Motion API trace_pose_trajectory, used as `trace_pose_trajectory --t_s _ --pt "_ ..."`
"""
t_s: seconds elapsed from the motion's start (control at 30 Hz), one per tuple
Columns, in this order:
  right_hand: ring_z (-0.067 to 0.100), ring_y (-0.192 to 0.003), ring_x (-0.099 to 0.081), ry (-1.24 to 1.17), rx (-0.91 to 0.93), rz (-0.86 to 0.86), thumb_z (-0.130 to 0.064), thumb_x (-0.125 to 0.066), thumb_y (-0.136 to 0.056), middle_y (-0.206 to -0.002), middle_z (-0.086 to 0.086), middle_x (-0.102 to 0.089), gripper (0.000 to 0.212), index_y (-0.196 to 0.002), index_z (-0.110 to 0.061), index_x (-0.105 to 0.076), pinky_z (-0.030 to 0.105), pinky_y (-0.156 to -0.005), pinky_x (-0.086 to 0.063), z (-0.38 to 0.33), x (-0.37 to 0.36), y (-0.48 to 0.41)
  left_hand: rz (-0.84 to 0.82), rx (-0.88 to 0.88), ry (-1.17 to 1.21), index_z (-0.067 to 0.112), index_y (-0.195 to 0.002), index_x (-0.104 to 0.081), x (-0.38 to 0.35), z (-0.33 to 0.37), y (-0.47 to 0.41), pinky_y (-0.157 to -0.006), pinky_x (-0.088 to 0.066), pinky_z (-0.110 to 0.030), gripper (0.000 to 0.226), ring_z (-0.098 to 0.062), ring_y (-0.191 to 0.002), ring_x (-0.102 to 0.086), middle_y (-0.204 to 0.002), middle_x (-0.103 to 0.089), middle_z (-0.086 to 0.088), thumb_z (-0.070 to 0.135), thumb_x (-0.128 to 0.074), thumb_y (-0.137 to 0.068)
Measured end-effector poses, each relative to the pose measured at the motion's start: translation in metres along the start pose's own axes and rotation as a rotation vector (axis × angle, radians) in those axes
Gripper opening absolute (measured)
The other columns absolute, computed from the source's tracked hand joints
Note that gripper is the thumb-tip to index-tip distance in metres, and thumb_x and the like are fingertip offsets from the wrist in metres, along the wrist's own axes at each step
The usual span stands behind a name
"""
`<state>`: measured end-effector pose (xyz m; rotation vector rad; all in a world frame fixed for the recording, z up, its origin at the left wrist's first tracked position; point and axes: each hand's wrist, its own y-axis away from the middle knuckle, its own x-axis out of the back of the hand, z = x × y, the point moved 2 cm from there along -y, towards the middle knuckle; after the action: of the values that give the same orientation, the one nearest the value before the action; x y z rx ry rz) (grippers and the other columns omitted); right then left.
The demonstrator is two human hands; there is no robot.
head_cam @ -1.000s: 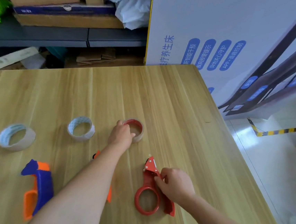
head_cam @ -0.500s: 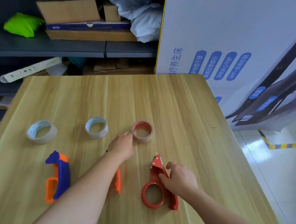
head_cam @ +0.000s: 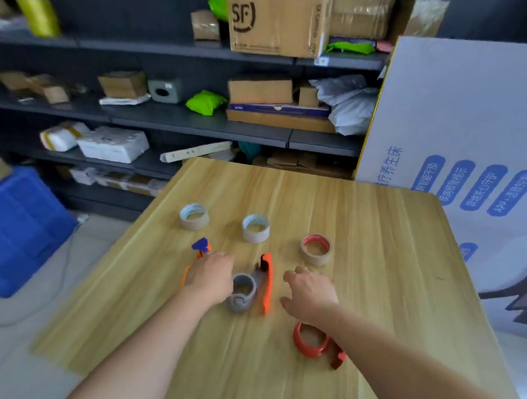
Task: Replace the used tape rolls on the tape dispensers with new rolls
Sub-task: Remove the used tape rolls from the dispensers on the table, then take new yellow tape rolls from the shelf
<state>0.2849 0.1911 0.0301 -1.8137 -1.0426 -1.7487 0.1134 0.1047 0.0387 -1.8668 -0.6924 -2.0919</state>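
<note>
Worktop (head_cam: 382, 239) of pale wood carries three tape rolls in a slanting row: left roll (head_cam: 194, 216) farthest back, middle roll (head_cam: 256, 228) next, and red-cored roll (head_cam: 316, 249) nearest the right hand. All three lie flat, well apart from each other.

Grey-and-orange dispenser (head_cam: 252, 289) lies on its side between the two hands. Blue-and-orange dispenser (head_cam: 201, 246) is partly hidden behind the left hand (head_cam: 212, 278). Red dispenser (head_cam: 313, 341) lies under the right forearm, with its ring end visible.

The left hand is back-up, with its edge against the grey hub; its fingers are tucked out of sight and blurred, so a grip cannot be confirmed. The right hand (head_cam: 309, 291) is spread wide with loosely extended fingers (head_cam: 290, 275) and holds nothing, just beside the orange handle.

Background: dark shelving (head_cam: 183, 120) stocked with cartons, a blue crate (head_cam: 11, 230) and a printed board (head_cam: 472, 108).
</note>
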Motion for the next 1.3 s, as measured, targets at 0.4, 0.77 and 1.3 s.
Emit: trace_pose_trajectory --t_s 0.4,0.77,1.3 --pt "0.029 -0.117 -0.049 0.113 0.396 0.058 -0.027 -0.056 -0.090 -0.124 0.009 -0.053 0.036 -0.124 -0.013 -0.053 0.037 -0.089 -0.044 -0.164 0.045 -0.012 0.106 0.311 -0.047 0.015 -0.112 -0.060 0.033 -0.145 0.119 -0.083 -0.051 -0.037 0.029 -0.026 -0.109 -0.057 -0.114 -0.058 -0.004 0.009 -0.049 -0.086" --pt "0.026 -0.118 -0.050 0.109 0.582 0.100 -0.034 -0.055 -0.094 -0.124 0.007 -0.059 0.042 -0.132 -0.015 -0.051 0.036 -0.088 -0.050 -0.349 0.056 -0.041 0.186 0.441 -0.100 0.011 -0.106 -0.058 0.066 -0.302 0.186 -0.077 -0.046 -0.038 0.020 -0.027 -0.109 -0.056 -0.114 -0.057 -0.006 0.008 -0.048 -0.089" --pt "0.026 -0.112 -0.052 0.060 0.639 0.237 -0.033 -0.056 -0.093 -0.116 0.006 -0.059 0.037 -0.124 -0.014 -0.055 0.035 -0.089 -0.044 -0.571 0.067 -0.128 0.364 0.466 -0.032 0.015 -0.093 -0.052 0.100 -0.530 0.204 -0.065 -0.038 -0.031 0.005 -0.019 -0.103 -0.053 -0.103 -0.057 0.001 0.016 -0.051 -0.089"
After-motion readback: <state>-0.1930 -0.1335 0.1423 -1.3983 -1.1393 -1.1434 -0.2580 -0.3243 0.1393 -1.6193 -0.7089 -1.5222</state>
